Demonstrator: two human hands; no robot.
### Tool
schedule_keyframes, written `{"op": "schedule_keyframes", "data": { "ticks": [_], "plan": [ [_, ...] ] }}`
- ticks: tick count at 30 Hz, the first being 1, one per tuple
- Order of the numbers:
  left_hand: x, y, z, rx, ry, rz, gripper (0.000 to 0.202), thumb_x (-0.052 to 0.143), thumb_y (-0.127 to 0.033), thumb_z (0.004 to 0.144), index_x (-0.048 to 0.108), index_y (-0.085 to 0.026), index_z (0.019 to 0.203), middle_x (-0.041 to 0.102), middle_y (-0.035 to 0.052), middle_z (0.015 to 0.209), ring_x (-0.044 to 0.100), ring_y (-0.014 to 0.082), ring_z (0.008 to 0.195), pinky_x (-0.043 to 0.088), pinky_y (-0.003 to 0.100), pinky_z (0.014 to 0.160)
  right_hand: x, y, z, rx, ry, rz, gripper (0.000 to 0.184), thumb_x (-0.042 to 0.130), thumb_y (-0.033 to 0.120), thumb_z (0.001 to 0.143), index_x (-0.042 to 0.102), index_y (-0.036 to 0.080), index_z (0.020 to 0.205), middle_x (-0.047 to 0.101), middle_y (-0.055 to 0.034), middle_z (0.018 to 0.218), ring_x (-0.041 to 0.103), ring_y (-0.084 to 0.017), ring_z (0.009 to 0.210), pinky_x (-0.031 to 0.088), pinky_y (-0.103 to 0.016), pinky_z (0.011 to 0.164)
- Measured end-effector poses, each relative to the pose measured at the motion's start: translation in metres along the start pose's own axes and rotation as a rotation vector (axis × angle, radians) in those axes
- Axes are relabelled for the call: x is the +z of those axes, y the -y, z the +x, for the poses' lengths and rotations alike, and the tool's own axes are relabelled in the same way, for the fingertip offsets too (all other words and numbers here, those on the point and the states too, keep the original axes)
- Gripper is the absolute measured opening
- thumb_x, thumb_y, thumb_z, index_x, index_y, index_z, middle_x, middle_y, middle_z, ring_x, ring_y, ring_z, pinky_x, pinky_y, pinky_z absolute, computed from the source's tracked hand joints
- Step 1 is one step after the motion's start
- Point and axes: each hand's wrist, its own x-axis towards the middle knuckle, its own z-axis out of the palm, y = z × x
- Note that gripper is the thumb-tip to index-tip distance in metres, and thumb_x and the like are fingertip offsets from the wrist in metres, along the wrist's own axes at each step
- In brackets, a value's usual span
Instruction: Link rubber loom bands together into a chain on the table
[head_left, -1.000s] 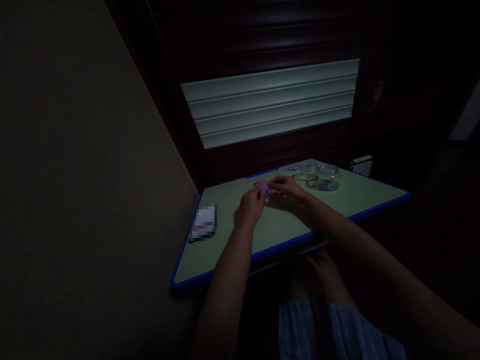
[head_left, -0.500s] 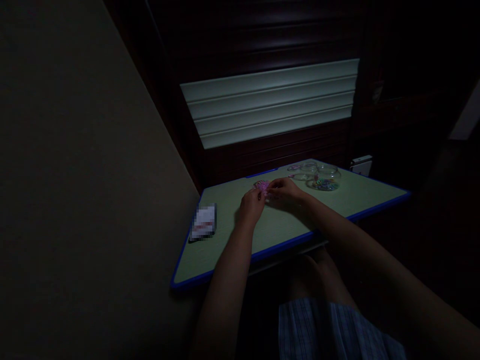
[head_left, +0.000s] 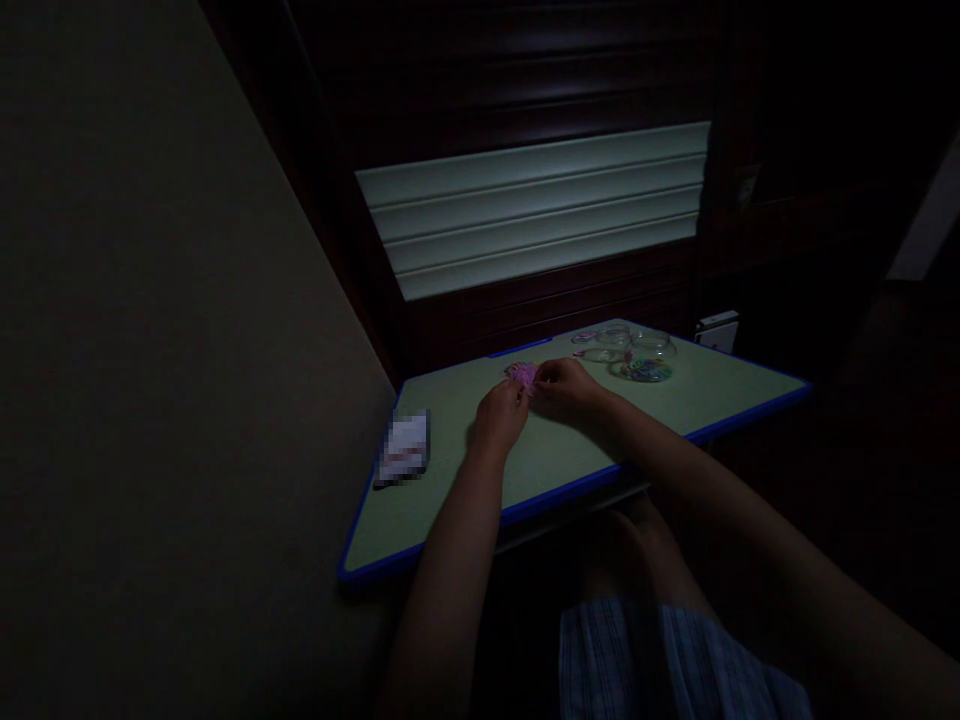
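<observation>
Pink bundle (head_left: pixel 525 373) — in left hand (head_left: pixel 501 413), right hand (head_left: pixel 571 386) touching

From where I stand, the small ruffled bundle (head_left: pixel 526 376) is bright pink, the liveliest colour here. The flat rectangular desk (head_left: pixel 559 455) is pale yellowish green, edged in deep blue. Small pieces (head_left: pixel 647 371) in mixed greens, blues and reds show through the colourless clear round jar (head_left: pixel 663 349). The woven cloth garment (head_left: pixel 600 655) is checked in blues; the horizontally grooved panel (head_left: pixel 540 212) is plain pale grey-green, framed in dark reddish brown.
</observation>
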Motion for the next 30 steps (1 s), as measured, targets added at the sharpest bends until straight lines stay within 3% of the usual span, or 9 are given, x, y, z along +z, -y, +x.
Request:
{"op": "schedule_keyframes", "data": {
  "ticks": [6,10,19,30],
  "plan": [
    [-0.001,0.0,-0.001,0.0,0.034,0.027,0.021,0.036,-0.023,0.083,0.056,-0.017,0.081,0.059,0.0055,0.087,0.053,0.0137,0.079,0.037,0.023,0.069,-0.016,-0.001,-0.002,-0.013,-0.062,-0.392,0.018,0.052,0.026,0.068,0.063,0.016,0.078,0.063,-0.0037,0.075,0.052,-0.012,0.066,0.033,-0.021,0.057],
    [-0.001,0.0,-0.001,-0.009,0.041,0.035,0.02,0.036,-0.022,0.082,0.056,-0.017,0.08,0.059,0.0053,0.085,0.053,0.0136,0.077,0.037,0.023,0.067,-0.036,-0.004,-0.004,-0.022,-0.208,-0.547,0.018,0.047,0.022,0.073,0.062,0.017,0.082,0.062,-0.0054,0.082,0.052,-0.015,0.073,0.033,-0.023,0.063],
    [-0.004,0.0,-0.001,-0.001,0.044,0.005,0.019,0.038,-0.022,0.081,0.056,-0.017,0.081,0.059,0.0054,0.085,0.053,0.0136,0.078,0.038,0.024,0.068,-0.07,-0.011,-0.015,0.213,-0.728,-0.728,0.022,0.039,0.023,0.079,0.059,0.016,0.085,0.06,-0.0103,0.084,0.048,-0.02,0.079,0.029,-0.03,0.07],
    [-0.004,0.0,-0.003,0.019,0.021,0.002,0.019,0.037,-0.021,0.081,0.055,-0.017,0.079,0.058,0.0055,0.083,0.052,0.0137,0.077,0.038,0.024,0.068,-0.082,-0.019,-0.026,0.455,-0.971,-0.768,0.024,0.037,0.027,0.08,0.057,0.015,0.086,0.057,-0.013,0.088,0.042,-0.025,0.089,0.021,-0.042,0.081]
  ]
}}
